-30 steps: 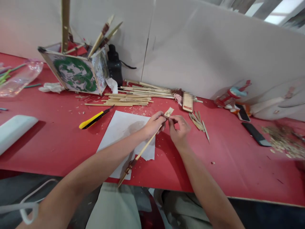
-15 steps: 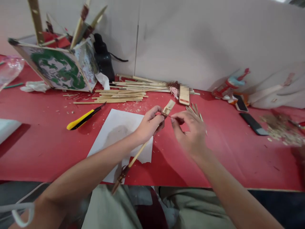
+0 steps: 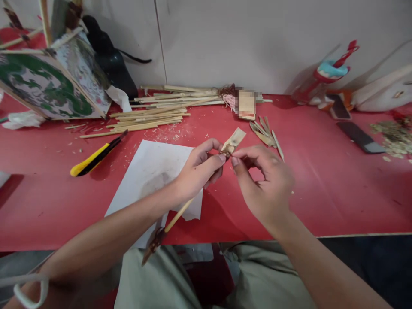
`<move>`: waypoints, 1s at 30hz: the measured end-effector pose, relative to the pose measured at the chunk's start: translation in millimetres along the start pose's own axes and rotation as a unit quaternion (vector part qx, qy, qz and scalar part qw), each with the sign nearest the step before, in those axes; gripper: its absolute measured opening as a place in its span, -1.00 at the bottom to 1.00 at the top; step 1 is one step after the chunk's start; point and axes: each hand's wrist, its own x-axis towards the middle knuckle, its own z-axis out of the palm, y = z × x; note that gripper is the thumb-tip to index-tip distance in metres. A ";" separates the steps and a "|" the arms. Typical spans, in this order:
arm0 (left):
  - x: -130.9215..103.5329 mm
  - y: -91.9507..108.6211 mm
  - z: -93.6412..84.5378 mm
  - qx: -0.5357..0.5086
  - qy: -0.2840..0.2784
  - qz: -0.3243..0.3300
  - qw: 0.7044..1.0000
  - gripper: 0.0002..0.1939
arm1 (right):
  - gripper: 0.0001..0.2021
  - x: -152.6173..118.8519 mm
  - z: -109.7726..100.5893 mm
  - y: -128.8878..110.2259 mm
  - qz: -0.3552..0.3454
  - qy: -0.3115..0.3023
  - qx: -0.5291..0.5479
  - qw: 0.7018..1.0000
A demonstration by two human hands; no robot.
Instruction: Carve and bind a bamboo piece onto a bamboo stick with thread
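My left hand (image 3: 196, 171) is closed round a thin bamboo stick (image 3: 179, 216) that slants from my lap up through the fist. At its upper end a flat, pale strip (image 3: 237, 136) juts out beyond my fingers, with brown cord (image 3: 226, 153) wound at its base. The thumb and forefinger of my right hand (image 3: 265, 184) pinch the cord close beside the winding. Toward my lap, the stick's lower end carries a brown, pointed piece (image 3: 152, 245) tied with dark cord. My fingers hide the stick's middle.
White paper (image 3: 141, 171) lies under my left forearm on the red table (image 3: 309, 180). A yellow-black utility knife (image 3: 96, 158) is left of it. Bamboo sticks (image 3: 151, 120), dry leaf-like strips (image 3: 264, 133) and a phone (image 3: 247, 105) lie behind. A dragon-painted box (image 3: 41, 86) stands back left.
My right hand has come closer to my left, and the stretch of cord between them is shorter. The pale strip has tilted rightward. The whole view has shifted slightly.
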 end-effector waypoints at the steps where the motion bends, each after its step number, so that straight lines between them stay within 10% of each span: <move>1: -0.5 -0.2 0.2 0.002 0.002 0.000 1.000 -0.90 | -0.90 -0.9 -1.0 0.2 0.002 0.000 -0.002 1.000; 30: -5.7 0.3 4.0 -0.007 0.048 0.033 0.998 -0.89 | -0.74 -6.5 2.4 -5.2 -0.069 0.002 -0.037 0.997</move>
